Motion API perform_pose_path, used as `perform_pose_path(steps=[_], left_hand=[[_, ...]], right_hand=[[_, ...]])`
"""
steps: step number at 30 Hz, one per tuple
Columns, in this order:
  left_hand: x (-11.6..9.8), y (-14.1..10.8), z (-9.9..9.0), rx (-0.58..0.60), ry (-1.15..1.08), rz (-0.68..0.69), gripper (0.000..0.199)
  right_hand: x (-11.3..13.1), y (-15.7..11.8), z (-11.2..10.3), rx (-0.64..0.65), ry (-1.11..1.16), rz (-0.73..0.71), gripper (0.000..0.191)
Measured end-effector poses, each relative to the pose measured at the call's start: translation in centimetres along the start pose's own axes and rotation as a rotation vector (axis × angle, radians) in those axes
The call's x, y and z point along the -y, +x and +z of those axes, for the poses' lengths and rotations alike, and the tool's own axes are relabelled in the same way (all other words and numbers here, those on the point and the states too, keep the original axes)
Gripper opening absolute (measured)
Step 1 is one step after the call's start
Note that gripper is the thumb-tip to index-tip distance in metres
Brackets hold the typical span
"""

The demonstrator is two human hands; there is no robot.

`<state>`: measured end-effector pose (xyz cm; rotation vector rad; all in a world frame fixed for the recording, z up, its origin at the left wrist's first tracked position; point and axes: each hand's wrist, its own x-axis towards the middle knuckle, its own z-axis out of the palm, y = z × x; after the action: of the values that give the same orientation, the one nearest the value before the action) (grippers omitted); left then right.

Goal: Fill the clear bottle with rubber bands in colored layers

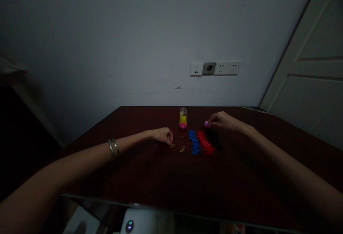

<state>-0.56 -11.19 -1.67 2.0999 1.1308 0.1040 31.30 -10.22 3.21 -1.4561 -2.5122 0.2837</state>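
Note:
My left hand (163, 136) is low over the table, fingers closed in a pinch at a thin yellow loop (172, 145). A second small yellow loop (182, 149) lies just to its right. My right hand (221, 120) pinches a small pinkish-purple piece (207, 124) whose exact kind I cannot make out. Between the hands, farther back, stands an open glass jar (183, 118) with pink bits at the bottom and yellow ones above. In front and to the right of the jar lie side-by-side piles of small pieces: blue (194, 142), red (205, 143) and black (213, 139).
The dark reddish table (150, 176) meets a pale wall (150, 48) with sockets (227, 68). A white door (316, 69) is at the right. Below the table's front edge sits a white device (142, 221) with a lit display.

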Motion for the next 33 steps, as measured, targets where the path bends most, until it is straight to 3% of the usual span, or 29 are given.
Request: perform_pose_path(steps=[7, 14, 19, 25, 29, 33], left_hand=[[-0.3, -0.1, 1.2, -0.037, 0.078, 0.026, 0.009], [-2.0, 0.9, 2.6, -0.075, 0.044, 0.012, 0.013], [-3.2, 1.3, 3.4, -0.036, 0.050, 0.087, 0.015], [-3.2, 1.3, 2.8, -0.133, 0.104, 0.096, 0.023], [-3.1, 1.2, 2.7, -0.048, 0.142, 0.088, 0.038], [-3.2, 1.4, 3.0, -0.037, 0.180, 0.113, 0.038]], right_hand=[[-4.8, -2.8, 1.3, -0.045, -0.020, 0.014, 0.025], [-8.5, -5.4, 2.9, -0.105, 0.053, 0.088, 0.030], [-10.4, -7.1, 4.0, -0.116, 0.087, 0.116, 0.029], [-12.4, -9.4, 5.0, -0.151, 0.133, 0.166, 0.032], [-13.2, -10.4, 5.8, -0.210, 0.165, 0.212, 0.035], [-13.5, -10.7, 6.5, -0.253, 0.178, 0.247, 0.036]])
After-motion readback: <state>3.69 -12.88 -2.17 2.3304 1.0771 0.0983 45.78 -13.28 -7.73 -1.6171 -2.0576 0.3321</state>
